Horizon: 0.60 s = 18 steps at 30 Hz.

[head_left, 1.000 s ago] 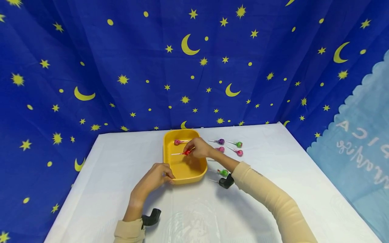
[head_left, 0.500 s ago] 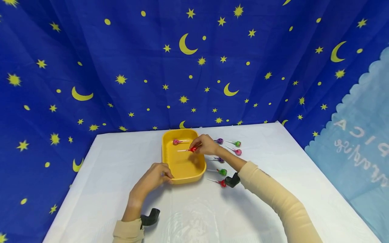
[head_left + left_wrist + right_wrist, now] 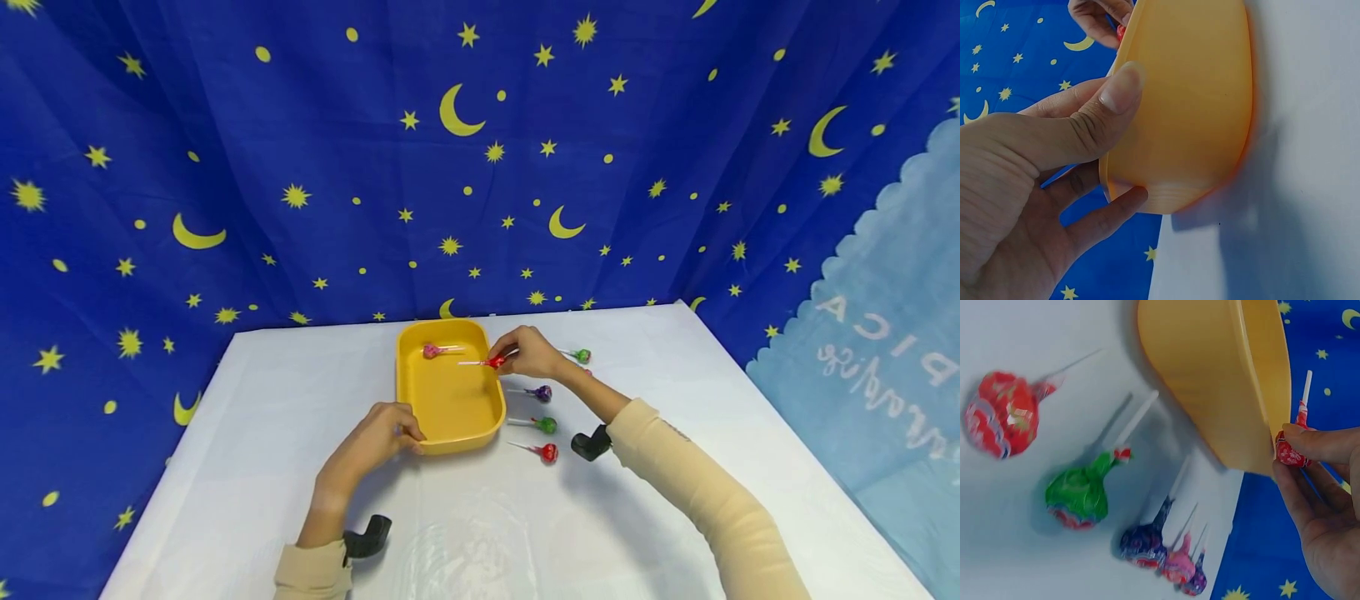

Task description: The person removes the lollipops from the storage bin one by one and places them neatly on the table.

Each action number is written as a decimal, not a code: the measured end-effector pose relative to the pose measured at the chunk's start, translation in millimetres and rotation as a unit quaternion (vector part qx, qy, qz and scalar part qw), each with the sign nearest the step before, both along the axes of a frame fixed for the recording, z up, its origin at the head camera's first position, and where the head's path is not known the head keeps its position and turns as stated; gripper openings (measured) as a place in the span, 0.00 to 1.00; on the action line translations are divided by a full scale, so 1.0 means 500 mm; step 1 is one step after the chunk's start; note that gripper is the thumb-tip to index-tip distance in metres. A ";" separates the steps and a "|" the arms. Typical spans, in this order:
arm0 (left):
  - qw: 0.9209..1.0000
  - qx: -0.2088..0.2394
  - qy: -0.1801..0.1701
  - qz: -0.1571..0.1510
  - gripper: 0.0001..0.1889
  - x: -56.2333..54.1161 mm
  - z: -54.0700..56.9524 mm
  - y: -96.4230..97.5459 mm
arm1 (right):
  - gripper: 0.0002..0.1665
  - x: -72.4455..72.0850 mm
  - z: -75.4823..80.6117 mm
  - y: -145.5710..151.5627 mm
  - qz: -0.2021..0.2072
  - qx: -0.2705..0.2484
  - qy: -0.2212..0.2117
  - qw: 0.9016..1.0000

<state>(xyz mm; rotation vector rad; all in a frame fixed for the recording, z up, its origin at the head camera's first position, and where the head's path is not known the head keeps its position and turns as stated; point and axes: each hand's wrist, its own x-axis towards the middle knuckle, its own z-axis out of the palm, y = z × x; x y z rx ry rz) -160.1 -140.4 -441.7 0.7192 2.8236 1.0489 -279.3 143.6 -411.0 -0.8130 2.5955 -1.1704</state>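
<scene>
My left hand (image 3: 384,429) grips the near left corner of a yellow plastic tray (image 3: 450,446); in the left wrist view the thumb (image 3: 1121,94) lies over its rim. With thumb and fingertips my right hand (image 3: 528,352) pinches a red-wrapped lollipop (image 3: 1291,450) by its candy end, right at the tray's right rim. Its white stick points left over the tray's inside. One pink lollipop (image 3: 431,351) lies in the far part of the tray.
Right of the tray, a red lollipop (image 3: 549,453), a green lollipop (image 3: 547,425) and a purple lollipop (image 3: 543,393) lie on the white table (image 3: 645,358). Another green lollipop (image 3: 582,356) is farther back; a pink lollipop (image 3: 1179,567) shows in the right wrist view. A blue curtain (image 3: 337,125) hangs behind.
My right hand has moved right with the red lollipop, from over the middle of the tray to its right rim. The left hand has stayed on the tray's corner.
</scene>
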 end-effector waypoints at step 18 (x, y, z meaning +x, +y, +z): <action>1.000 0.015 0.002 -0.015 0.03 0.002 0.000 -0.002 | 0.14 0.003 -0.011 0.082 -0.040 0.028 -0.018 0.999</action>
